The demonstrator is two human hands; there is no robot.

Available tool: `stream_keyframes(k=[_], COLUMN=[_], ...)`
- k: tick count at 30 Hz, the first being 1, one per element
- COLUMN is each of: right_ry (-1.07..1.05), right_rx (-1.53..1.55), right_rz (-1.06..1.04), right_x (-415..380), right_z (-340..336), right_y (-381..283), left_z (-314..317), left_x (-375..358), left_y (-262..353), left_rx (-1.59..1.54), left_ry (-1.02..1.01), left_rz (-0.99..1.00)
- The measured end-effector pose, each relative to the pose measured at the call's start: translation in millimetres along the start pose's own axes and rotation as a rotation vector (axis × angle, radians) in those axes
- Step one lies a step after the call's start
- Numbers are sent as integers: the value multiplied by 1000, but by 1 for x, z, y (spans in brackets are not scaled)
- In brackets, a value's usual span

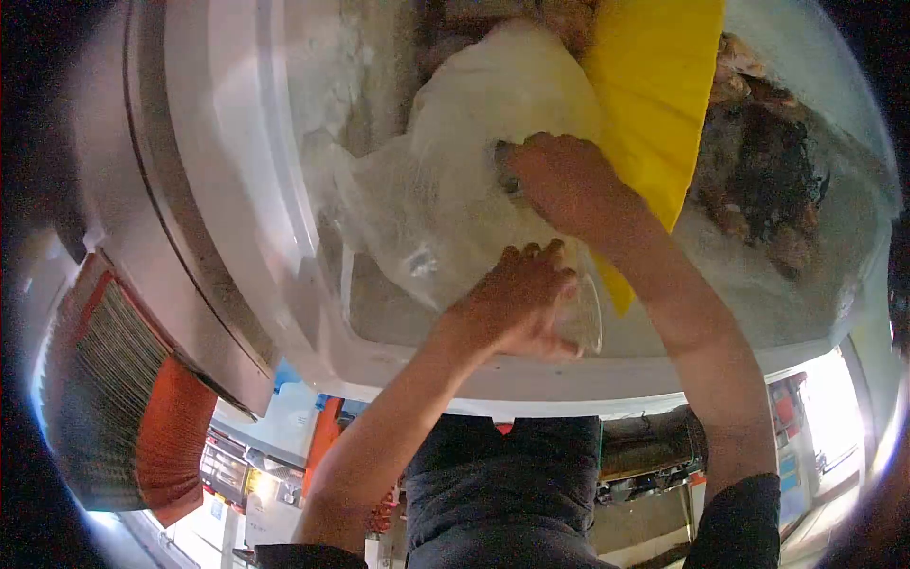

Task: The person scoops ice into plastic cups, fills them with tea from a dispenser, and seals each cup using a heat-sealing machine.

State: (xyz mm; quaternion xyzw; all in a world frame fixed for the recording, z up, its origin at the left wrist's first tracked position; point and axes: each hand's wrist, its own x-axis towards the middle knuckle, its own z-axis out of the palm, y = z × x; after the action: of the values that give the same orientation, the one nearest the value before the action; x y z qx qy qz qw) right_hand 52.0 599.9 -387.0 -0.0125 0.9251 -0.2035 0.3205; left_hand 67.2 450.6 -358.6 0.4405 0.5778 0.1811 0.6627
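My right hand (567, 185) is closed in a fist over a white plastic bag (474, 114). A small dark object (508, 167) sticks out from its finger side; its kind is not clear. Lower and nearer to me, my left hand (519, 302) curls its fingers around a clear container (591, 308) with a thin curved rim. The hand hides much of this container. The pale bag spreads inside a white chest freezer (569, 368), with its loose, crumpled part toward the left. What the bag holds cannot be made out.
A bright yellow sheet or bag (654, 104) stands right of the white bag, beside my right forearm. Farther right lies a dark, frozen-looking lump (758, 161) in clear wrapping. The freezer's raised left side (213, 152) borders the space. A ridged, red-edged object (109, 389) is outside it.
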Motion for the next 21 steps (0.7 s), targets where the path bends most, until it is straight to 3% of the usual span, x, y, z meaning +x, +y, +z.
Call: stream_keyframes(k=[2, 5, 7, 9, 11, 13, 16, 19, 21], right_ry=[9, -89, -142, 50, 63, 83, -69, -141, -186], right_rx=[-6, -232, -346, -218, -189, -159, -159, 84, 295], right_rz=[31, 181, 228, 150, 91, 29, 56, 55, 170], right_x=[7, 4, -5, -15, -9, -6, 0, -1, 6], right_z=[10, 6, 0, 6, 24, 41, 58, 75, 105], right_y=[4, 29, 45, 68, 73, 70, 54, 50, 42], left_z=[15, 10, 0, -5, -7, -3, -3, -8, -7], left_x=[-10, -33, -48, -54, -53, -58, -73, -91, -97], left_y=[6, 12, 18, 23, 26, 26, 26, 27, 26], left_rx=[113, 131, 57, -19, 35, 8, 37, 67, 48], left_ry=[234, 369, 300, 230, 138, 186, 228, 209, 193], left_rz=[55, 50, -5, -52, -45, -13, -8, -47, -61])
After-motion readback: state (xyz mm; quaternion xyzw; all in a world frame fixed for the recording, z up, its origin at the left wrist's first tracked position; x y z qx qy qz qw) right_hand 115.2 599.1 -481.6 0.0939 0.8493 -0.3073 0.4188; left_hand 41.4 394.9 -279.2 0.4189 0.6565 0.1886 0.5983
